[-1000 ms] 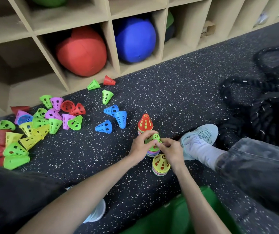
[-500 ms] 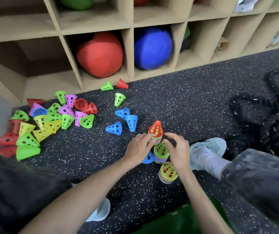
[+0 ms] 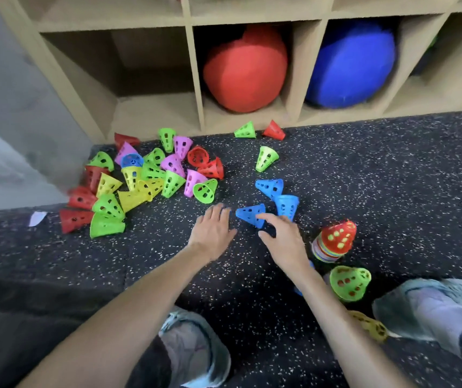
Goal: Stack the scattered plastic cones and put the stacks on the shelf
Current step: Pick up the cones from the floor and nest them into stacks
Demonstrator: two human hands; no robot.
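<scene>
Head view, hands: both have left the stacks and now reach forward to the loose blue cones; a second ago they were pressing a cone onto the middle stack.
Left hand (image 3: 212, 231): open, fingers spread flat, palm down, empty; its fingertips sit just left of the nearest perforated blue plastic cone (image 3: 251, 215).
Right hand (image 3: 281, 238): open, thumb and forefinger parted around that cone's wide rim; touching or just short, cannot tell. No grip yet.
Meaning for task: seating step looks finished; judged to be the start of the next pick, blue cones first.
Other blue cones: two more perforated blue plastic cones (image 3: 270, 187) lie on their sides just beyond.
Stacks: red-topped stack of nested coloured cones (image 3: 333, 242) stands right of the right hand; green-topped stack (image 3: 349, 282) nearer the shoe; a yellow-topped one (image 3: 370, 326) partly hidden.
Scattered pile (image 3: 146, 180): green, yellow, red, purple cones, tipped and overlapping, far left.
Materials: cones thin, glossy, hole-punched, tapered, so they should nest easily. Black speckled rubber floor (image 3: 392, 177) looks grippy.
Wooden cubby shelf (image 3: 195, 79): lower left bay free; red padded ball (image 3: 245, 68) and blue padded ball (image 3: 350, 65) fill the next bays. No stack shelved yet.
</scene>
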